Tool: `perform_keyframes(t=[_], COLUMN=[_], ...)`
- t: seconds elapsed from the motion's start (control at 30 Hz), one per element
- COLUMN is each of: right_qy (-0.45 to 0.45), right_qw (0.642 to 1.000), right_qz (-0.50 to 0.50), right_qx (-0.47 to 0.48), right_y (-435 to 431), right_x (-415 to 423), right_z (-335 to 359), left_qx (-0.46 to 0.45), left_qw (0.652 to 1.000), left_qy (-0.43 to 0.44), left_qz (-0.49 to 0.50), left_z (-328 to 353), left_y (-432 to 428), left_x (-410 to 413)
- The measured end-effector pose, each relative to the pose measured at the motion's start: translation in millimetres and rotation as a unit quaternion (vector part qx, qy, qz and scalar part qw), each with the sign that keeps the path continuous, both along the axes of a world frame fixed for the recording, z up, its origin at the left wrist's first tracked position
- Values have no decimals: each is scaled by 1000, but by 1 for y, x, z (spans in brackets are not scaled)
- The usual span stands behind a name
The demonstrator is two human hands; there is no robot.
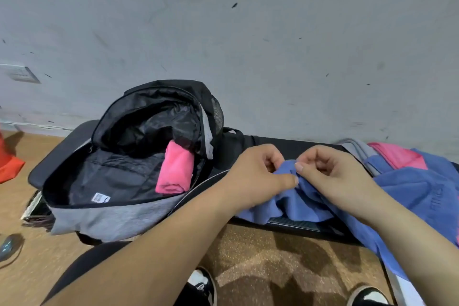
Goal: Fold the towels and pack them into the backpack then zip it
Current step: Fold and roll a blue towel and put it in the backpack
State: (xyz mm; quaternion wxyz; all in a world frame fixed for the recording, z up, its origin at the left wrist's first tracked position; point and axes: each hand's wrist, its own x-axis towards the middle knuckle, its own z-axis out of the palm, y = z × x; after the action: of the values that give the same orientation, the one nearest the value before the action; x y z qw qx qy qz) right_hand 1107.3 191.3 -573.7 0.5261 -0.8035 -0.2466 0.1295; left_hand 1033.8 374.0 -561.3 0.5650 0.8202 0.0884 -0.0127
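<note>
From here the backpack (106, 216) has a shell of grey heathered woven cloth, quite matt. Its black lining (149, 122) is thin, crinkled fabric with a faint sheen, and the side pocket (217, 112) is black mesh. The pink towel (175, 171) and blue towel (409, 189) look like soft, matt cloth. The wall (248, 45) is matt and scuffed, the floor (260, 256) speckled and grainy.

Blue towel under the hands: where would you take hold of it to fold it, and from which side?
By its bunched top edge, from above on the near side. The blue towel lies crumpled across the black bench, partly hanging off the front, so that raised edge looks easiest to pinch; the left hand and right hand pinch it there, close together.
</note>
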Motion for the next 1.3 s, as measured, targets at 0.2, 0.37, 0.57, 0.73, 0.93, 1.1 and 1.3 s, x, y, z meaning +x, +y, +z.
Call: perform_keyframes(t=[0.2, 0.37, 0.57, 0.73, 0.93, 1.1, 1.3], right_qy=[55, -29, 64, 122, 40, 113, 92], right_qw=[994, 999, 996, 992, 996, 967, 946], right_qz=[-39, -42, -32, 41, -80, -222, -303], right_qx=[85, 5, 52, -17, -8, 52, 63], right_y=[4, 17, 22, 5, 0, -5, -2], right_x=[-6, -17, -23, -14, -2, 15, 24], right_z=[3, 3, 6, 6, 0, -12, -14], left_qx=[-123, -130, 24, 112, 234, 242, 306], left_qw=[990, 989, 999, 992, 971, 969, 952], left_qy=[68, 72, -14, -50, -31, -37, 23], left_qz=[-5, -13, 21, -24, -46, -25, 13], left_z=[12, 6, 8, 11, 4, -7, -7], left_y=[12, 26, 35, 41, 44, 48, 73], left_x=[-6, -14, -13, -10, -11, -18, -22])
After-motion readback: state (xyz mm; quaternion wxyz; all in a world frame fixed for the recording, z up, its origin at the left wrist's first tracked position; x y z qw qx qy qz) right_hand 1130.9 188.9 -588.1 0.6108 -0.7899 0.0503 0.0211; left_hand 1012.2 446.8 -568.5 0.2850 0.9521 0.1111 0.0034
